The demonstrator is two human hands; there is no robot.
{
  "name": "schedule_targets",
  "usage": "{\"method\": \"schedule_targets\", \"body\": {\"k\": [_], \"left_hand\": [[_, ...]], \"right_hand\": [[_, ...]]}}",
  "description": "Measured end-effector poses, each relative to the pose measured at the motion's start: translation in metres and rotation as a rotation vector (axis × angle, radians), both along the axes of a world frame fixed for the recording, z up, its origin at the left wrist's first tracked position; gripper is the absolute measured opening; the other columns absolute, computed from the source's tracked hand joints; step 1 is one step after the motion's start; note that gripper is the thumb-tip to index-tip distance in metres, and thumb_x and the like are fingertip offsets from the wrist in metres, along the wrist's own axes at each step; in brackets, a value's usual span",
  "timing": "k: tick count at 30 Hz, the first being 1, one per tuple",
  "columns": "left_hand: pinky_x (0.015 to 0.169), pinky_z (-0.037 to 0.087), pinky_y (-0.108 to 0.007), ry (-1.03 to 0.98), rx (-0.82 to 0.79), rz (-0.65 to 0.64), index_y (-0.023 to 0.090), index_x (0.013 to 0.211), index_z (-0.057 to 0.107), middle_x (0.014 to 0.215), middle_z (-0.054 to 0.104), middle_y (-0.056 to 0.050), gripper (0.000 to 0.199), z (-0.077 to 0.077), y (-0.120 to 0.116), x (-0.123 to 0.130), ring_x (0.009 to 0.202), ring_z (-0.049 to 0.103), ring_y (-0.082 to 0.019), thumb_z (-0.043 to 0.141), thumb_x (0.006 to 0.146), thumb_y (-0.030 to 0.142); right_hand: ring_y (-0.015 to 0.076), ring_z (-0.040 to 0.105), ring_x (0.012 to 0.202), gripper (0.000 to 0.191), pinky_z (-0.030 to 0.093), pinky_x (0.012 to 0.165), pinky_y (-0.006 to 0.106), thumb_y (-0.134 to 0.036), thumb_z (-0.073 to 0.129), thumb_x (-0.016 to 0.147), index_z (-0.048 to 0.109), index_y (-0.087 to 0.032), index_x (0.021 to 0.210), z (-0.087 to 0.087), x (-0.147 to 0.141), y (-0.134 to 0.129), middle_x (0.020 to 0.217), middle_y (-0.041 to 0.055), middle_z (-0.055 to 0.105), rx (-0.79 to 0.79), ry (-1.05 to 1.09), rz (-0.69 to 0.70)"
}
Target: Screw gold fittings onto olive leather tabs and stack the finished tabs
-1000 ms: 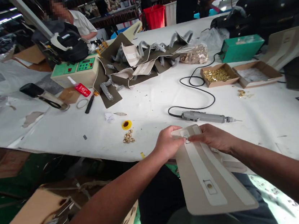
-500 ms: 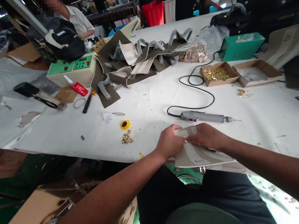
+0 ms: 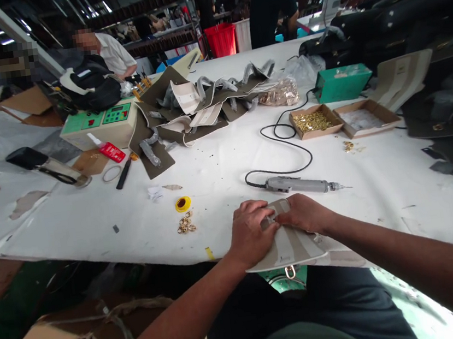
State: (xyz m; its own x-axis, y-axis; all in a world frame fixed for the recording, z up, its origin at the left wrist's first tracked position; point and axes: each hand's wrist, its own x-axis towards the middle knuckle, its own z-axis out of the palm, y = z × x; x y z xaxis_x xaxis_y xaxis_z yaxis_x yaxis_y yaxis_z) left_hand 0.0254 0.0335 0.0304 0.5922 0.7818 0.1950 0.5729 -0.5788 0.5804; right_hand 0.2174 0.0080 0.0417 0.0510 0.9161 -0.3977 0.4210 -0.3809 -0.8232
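A beige striped bag panel [image 3: 288, 250] lies over the table's front edge, a gold metal ring [image 3: 290, 272] hanging beneath it. My left hand [image 3: 252, 229] grips its upper left part, fingers bent over the top. My right hand [image 3: 304, 214] holds the opposite upper edge, its thumb pressing near a small slot at the panel's middle. Both thumbs almost meet there; what lies under the fingertips is hidden. Just beyond my hands rests a grey electric screwdriver [image 3: 300, 184] with its bit pointing right. Left of them are several gold ring fittings [image 3: 186, 224] and a yellow round container [image 3: 182, 204].
Khaki bag pieces [image 3: 202, 104] are heaped at the back. Cardboard trays hold gold hardware [image 3: 315, 122] and clear small parts [image 3: 369, 119]. A green box [image 3: 343, 83], red glue bottle [image 3: 111, 150] and dark-capped bottle [image 3: 48, 166] stand around. A black cord [image 3: 311, 156] loops across the table.
My left hand has shifted its fingers over the top of the panel, covering more of the slot area. The right hand keeps its hold. The view has moved slightly.
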Motion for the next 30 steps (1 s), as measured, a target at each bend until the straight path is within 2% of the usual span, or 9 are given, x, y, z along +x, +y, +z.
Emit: {"method": "schedule_targets", "body": {"k": [5, 8, 12, 15, 18, 21, 25, 27, 30], "left_hand": [[0.104, 0.046, -0.052, -0.020, 0.050, -0.013, 0.025, 0.110, 0.077, 0.127, 0.073, -0.008, 0.022, -0.019, 0.012, -0.004, 0.122, 0.061, -0.032, 0.072, 0.090, 0.033], [0.106, 0.046, -0.052, 0.002, 0.069, -0.024, 0.027, 0.113, 0.077, 0.129, 0.072, -0.006, 0.025, -0.032, 0.020, -0.006, 0.126, 0.059, -0.032, 0.072, 0.091, 0.037], [0.107, 0.047, -0.051, 0.027, 0.092, -0.034, 0.031, 0.114, 0.077, 0.130, 0.072, -0.003, 0.026, -0.037, 0.023, -0.009, 0.129, 0.058, -0.032, 0.071, 0.091, 0.041], [0.106, 0.048, -0.050, 0.047, 0.125, -0.036, 0.033, 0.113, 0.077, 0.129, 0.073, -0.001, 0.026, -0.038, 0.025, -0.010, 0.127, 0.059, -0.031, 0.071, 0.090, 0.043], [0.104, 0.049, -0.050, 0.059, 0.160, -0.038, 0.035, 0.110, 0.077, 0.127, 0.074, 0.000, 0.025, -0.041, 0.029, -0.010, 0.125, 0.061, -0.031, 0.068, 0.090, 0.046], [0.102, 0.049, -0.050, 0.045, 0.185, -0.041, 0.036, 0.109, 0.078, 0.126, 0.074, 0.000, 0.026, -0.044, 0.033, -0.009, 0.123, 0.063, -0.031, 0.066, 0.090, 0.048], [0.103, 0.049, -0.048, 0.019, 0.199, -0.050, 0.034, 0.107, 0.079, 0.125, 0.075, -0.001, 0.030, -0.047, 0.035, -0.010, 0.122, 0.063, -0.031, 0.065, 0.090, 0.054], [0.103, 0.050, -0.048, 0.021, 0.196, -0.049, 0.034, 0.107, 0.079, 0.125, 0.075, -0.001, 0.031, -0.047, 0.036, -0.010, 0.122, 0.063, -0.031, 0.064, 0.090, 0.055], [0.104, 0.050, -0.047, 0.032, 0.185, -0.051, 0.035, 0.108, 0.079, 0.125, 0.075, 0.000, 0.031, -0.047, 0.036, -0.010, 0.123, 0.062, -0.030, 0.064, 0.090, 0.055]], "right_hand": [[0.0142, 0.059, 0.059, 0.010, 0.040, 0.051, 0.024, -0.025, 0.077, 0.072, 0.069, -0.019, 0.070, 0.000, 0.002, 0.003, 0.063, -0.0029, 0.065, -0.043, -0.071, 0.013], [0.0148, 0.064, 0.068, 0.020, 0.043, 0.055, 0.022, -0.028, 0.081, 0.069, 0.072, -0.020, 0.085, -0.002, 0.003, 0.006, 0.074, -0.0029, 0.070, -0.019, -0.109, -0.021], [0.0180, 0.068, 0.078, 0.030, 0.046, 0.062, 0.024, -0.039, 0.077, 0.076, 0.075, -0.022, 0.100, 0.003, 0.003, -0.003, 0.086, 0.0005, 0.075, 0.055, -0.170, -0.050], [0.0193, 0.069, 0.076, 0.037, 0.047, 0.068, 0.028, -0.045, 0.075, 0.081, 0.076, -0.024, 0.111, 0.007, 0.018, -0.020, 0.082, 0.0004, 0.077, 0.141, -0.272, -0.126], [0.0181, 0.068, 0.067, 0.029, 0.048, 0.066, 0.029, -0.046, 0.070, 0.086, 0.077, -0.027, 0.107, 0.005, 0.060, -0.047, 0.076, -0.0024, 0.076, 0.226, -0.312, -0.262], [0.0211, 0.070, 0.070, 0.030, 0.050, 0.066, 0.031, -0.049, 0.062, 0.091, 0.077, -0.024, 0.100, -0.002, 0.126, -0.082, 0.080, 0.0016, 0.077, 0.244, -0.401, -0.437], [0.0234, 0.071, 0.072, 0.033, 0.050, 0.068, 0.033, -0.048, 0.059, 0.087, 0.076, -0.022, 0.097, -0.017, 0.216, -0.130, 0.086, 0.0060, 0.078, 0.180, -0.559, -0.668], [0.0226, 0.069, 0.067, 0.035, 0.048, 0.068, 0.034, -0.047, 0.059, 0.085, 0.076, -0.021, 0.099, -0.025, 0.248, -0.146, 0.084, 0.0058, 0.078, 0.142, -0.627, -0.722], [0.0218, 0.067, 0.068, 0.039, 0.048, 0.071, 0.034, -0.047, 0.057, 0.085, 0.077, -0.021, 0.107, -0.037, 0.275, -0.157, 0.087, 0.0050, 0.077, 0.126, -0.704, -0.710]]}}
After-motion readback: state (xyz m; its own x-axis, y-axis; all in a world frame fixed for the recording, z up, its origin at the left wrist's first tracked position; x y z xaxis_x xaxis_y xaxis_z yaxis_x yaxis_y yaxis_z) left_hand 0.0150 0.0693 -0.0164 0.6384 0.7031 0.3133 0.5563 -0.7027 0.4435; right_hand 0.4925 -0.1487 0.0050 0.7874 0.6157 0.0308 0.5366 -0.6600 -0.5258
